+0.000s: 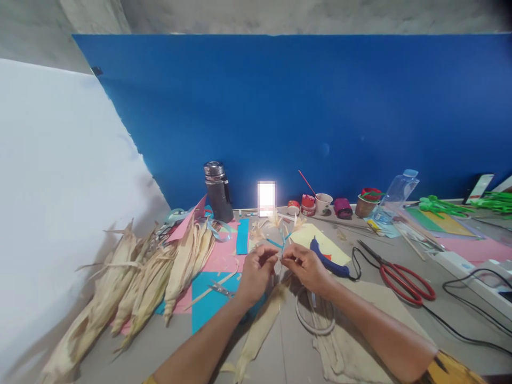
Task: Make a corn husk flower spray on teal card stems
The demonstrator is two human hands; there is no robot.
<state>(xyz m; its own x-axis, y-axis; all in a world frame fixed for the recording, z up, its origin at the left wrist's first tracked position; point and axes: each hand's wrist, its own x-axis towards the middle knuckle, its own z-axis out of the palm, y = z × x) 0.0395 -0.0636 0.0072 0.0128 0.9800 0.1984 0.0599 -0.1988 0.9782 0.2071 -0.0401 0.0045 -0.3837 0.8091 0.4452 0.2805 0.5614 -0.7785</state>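
Note:
My left hand (257,269) and my right hand (306,265) meet in the middle of the view, both closed in a pinch. Between the fingertips stands a branching craft flower stem (283,241) wrapped in blue, with pale husk-like petals at its tips. Its lower end is hidden by the fingers. Below the hands lies a strip of dried corn husk (260,325). A pale ring-shaped roll (298,314) rests under my right wrist. Small scissors (221,288) lie left of my left hand, on blue paper (204,309).
Bundles of dried corn husk (100,309) cover the left side. A blue glue gun (326,261) and red-handled scissors (404,280) lie to the right, with a black cable and a white power strip (472,280). Behind stand a dark flask (218,194), paint pots (308,205) and a tilted plastic bottle (396,197).

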